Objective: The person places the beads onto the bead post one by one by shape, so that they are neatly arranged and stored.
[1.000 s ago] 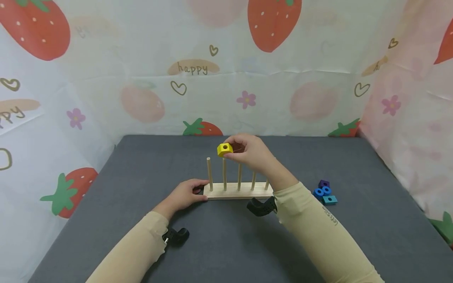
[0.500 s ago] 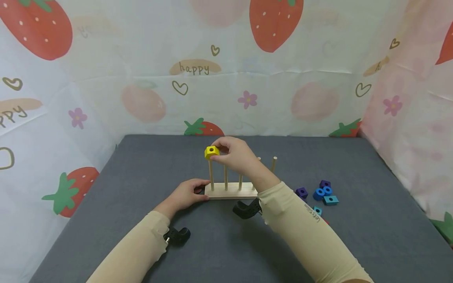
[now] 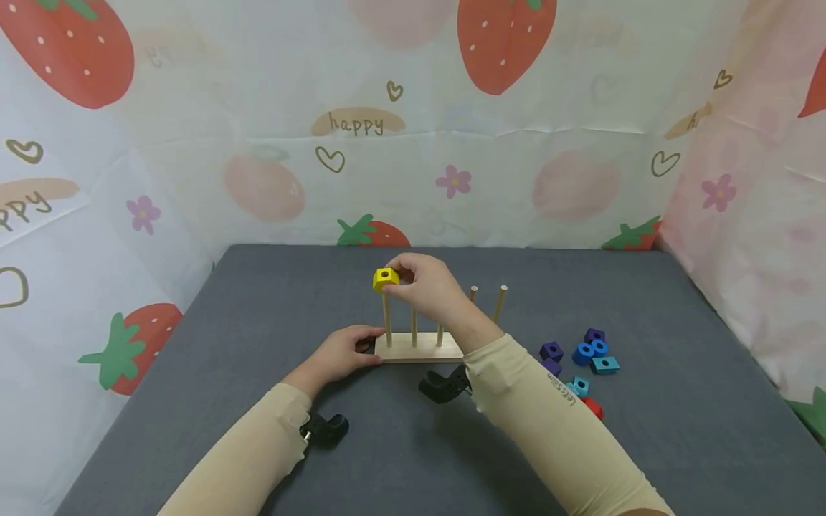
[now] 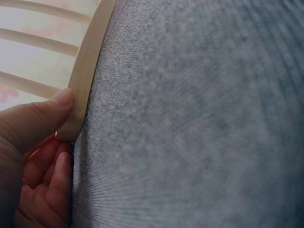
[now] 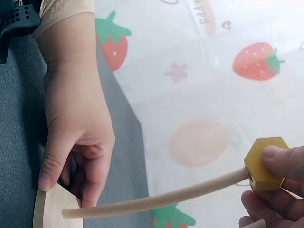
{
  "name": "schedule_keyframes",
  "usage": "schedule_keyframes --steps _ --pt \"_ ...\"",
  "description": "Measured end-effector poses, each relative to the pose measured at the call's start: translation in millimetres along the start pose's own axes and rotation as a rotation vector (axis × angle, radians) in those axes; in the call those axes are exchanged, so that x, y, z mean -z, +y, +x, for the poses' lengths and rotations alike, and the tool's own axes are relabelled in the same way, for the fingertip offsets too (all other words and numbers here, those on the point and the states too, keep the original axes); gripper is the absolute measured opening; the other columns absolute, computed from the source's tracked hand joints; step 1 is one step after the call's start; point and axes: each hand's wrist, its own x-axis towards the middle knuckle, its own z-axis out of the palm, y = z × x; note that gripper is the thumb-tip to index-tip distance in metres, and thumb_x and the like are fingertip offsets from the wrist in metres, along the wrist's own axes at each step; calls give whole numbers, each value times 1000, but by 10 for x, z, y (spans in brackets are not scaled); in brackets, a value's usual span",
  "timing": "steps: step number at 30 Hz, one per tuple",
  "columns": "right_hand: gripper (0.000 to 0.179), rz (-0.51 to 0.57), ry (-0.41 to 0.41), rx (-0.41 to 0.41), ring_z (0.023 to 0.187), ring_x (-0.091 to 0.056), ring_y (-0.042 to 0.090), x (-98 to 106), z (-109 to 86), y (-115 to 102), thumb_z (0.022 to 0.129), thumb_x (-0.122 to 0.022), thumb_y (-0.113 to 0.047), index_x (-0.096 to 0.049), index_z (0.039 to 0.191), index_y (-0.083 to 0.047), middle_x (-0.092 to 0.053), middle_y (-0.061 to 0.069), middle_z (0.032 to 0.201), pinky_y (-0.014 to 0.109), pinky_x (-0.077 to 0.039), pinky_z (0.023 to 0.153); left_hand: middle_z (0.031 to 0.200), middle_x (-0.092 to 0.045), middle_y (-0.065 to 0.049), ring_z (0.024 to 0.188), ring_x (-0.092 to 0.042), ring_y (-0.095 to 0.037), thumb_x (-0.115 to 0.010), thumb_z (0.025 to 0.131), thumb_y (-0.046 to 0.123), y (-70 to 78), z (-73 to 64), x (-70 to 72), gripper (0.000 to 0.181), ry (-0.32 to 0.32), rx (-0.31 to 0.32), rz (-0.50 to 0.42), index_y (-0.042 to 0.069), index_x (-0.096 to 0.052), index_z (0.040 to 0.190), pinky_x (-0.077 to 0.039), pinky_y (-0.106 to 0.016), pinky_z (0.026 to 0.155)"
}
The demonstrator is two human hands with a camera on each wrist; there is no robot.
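Observation:
A wooden peg board [image 3: 419, 348] with several upright pegs stands mid-table. My left hand [image 3: 337, 356] grips its left end; in the left wrist view the thumb [image 4: 47, 111] lies on the board's edge and the fingers curl beside the end. My right hand [image 3: 427, 288] pinches a yellow hexagonal bead [image 3: 385, 280] at the top of the leftmost peg [image 3: 387, 322]. The right wrist view shows the peg's tip meeting the hole in the bead [image 5: 260, 166]. My right hand and forearm cover part of the board and the pegs behind them.
Right of the board lie loose beads: a purple cube [image 3: 551, 350], a blue round bead [image 3: 584, 353], a teal rectangular bead [image 3: 605, 365] and a red bead [image 3: 594, 408] partly behind the right sleeve. Strawberry-print cloth [image 3: 503, 193] hangs around the grey table [image 3: 290, 287].
My right hand has carried the yellow bead left and slightly down, onto the leftmost peg's tip. Over the last half second it has barely moved. The left hand keeps its grip.

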Motion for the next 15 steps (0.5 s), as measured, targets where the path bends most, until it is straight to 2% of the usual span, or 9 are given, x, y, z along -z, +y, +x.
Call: schedule_keyframes --steps 5,15 --pt "19 22 15 -30 82 -56 13 -31 17 -15 83 -69 -22 -65 100 -17 -62 -4 92 30 -48 76 123 -56 -4 113 -52 -17 -73 78 24 9 -4 5 53 0 -3 -2 13 -55 127 -45 -33 93" --pt "20 28 -15 -66 85 -56 13 -101 40 58 83 -69 -22 -65 102 -16 -62 -4 94 30 -48 79 121 -57 -3 112 -53 -17 -73 78 24 -12 3 -1 52 10 -11 -11 13 -56 126 -46 -33 92"
